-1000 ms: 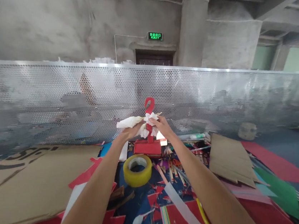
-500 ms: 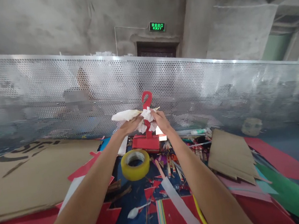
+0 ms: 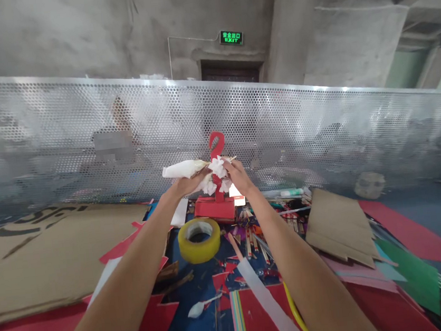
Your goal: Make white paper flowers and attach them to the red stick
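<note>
Ahead of me stands a red cut-out figure [image 3: 217, 143] on a red block base [image 3: 213, 209], with several white crumpled paper flowers [image 3: 217, 167] on its upright. My left hand [image 3: 192, 182] is closed at the left of the upright, holding a long white tapered piece [image 3: 183, 168] with a yellowish narrow end that points right. Its kind is not clear. My right hand [image 3: 239, 175] has its fingers closed on the right edge of the top paper flower. A thin stick tip shows just above those fingers. Both sets of fingertips are partly hidden.
A roll of yellow tape [image 3: 199, 240] lies before the base. Cardboard sheets [image 3: 55, 253] spread at left, another cardboard piece [image 3: 339, 226] at right. Red paper scraps, a white spoon-shaped piece [image 3: 197, 310] and colored paper stack [image 3: 257, 315] lie nearer. A perforated metal screen [image 3: 299, 124] stands behind.
Hands, white tapered piece and flowers stay almost in place. The left hand and the tapered piece have turned slightly. The whole view has shifted up a little.
</note>
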`<act>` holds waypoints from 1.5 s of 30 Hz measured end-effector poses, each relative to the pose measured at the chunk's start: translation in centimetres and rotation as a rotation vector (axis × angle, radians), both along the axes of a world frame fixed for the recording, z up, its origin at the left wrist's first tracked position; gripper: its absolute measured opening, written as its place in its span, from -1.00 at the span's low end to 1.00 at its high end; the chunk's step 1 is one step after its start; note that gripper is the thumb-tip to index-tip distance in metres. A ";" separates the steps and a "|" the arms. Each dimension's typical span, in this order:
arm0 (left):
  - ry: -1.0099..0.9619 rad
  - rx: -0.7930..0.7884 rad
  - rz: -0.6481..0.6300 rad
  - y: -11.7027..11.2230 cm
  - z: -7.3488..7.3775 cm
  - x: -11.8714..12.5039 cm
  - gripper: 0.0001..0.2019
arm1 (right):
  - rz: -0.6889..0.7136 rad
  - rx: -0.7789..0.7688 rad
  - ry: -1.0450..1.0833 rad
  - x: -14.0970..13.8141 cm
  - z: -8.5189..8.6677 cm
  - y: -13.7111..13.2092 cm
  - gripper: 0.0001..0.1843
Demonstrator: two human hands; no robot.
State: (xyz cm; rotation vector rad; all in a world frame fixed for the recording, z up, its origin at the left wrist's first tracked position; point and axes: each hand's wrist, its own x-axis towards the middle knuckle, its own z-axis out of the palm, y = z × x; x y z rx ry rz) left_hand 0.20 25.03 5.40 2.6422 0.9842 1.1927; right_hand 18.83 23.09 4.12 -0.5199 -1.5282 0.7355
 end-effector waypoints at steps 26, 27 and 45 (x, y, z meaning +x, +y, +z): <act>0.275 0.257 0.547 -4.4 -3.0 -1.0 -0.47 | -0.233 -0.062 0.086 -1.0 -0.1 0.9 -0.62; 0.301 0.264 0.575 -4.7 -3.1 -1.0 -0.50 | -0.241 -0.067 0.091 -1.0 -0.1 0.9 -0.62; 0.370 0.159 0.680 -9.6 2.4 3.9 -0.69 | -0.227 -0.058 0.104 -1.9 -0.4 1.7 -0.69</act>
